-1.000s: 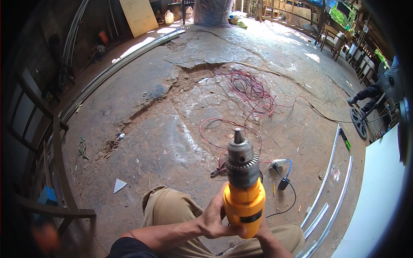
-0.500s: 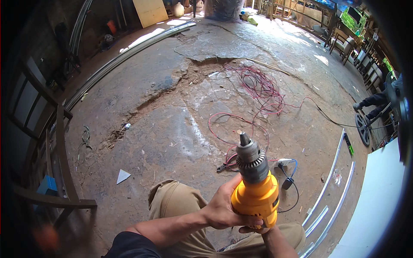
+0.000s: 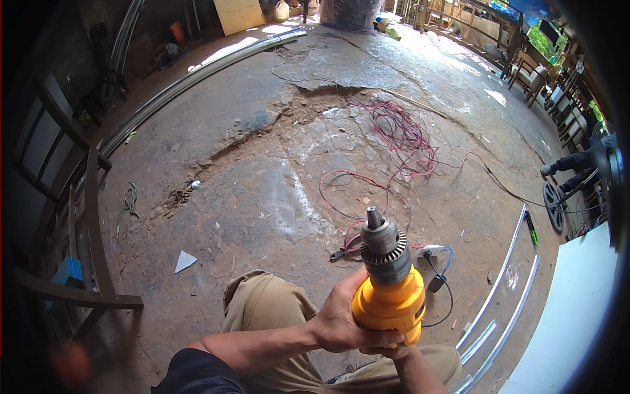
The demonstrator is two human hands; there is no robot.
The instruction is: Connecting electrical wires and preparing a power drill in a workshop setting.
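— Yellow keyed-chuck drill [image 3: 389,299]?
— One: left hand [image 3: 342,320] curled round its left side; right hand [image 3: 398,352] beneath, its grip too hidden to tell.
— Pale triangular piece [image 3: 185,261]?
— One, on the floor [image 3: 243,197].

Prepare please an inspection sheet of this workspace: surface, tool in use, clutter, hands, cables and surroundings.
Surface: rough floor, cracked, with a broken groove.
Tool: yellow drill, held up; no bit seen in its chuck.
Clutter: metal strips and a white triangular piece lie on the floor.
Hands: left hand wraps the drill; right hand is beneath, grip partly hidden.
Cables: tangled red cable; black adapter near a small white box.
Surroundings: brown frame at left, chairs and another person's leg at right.
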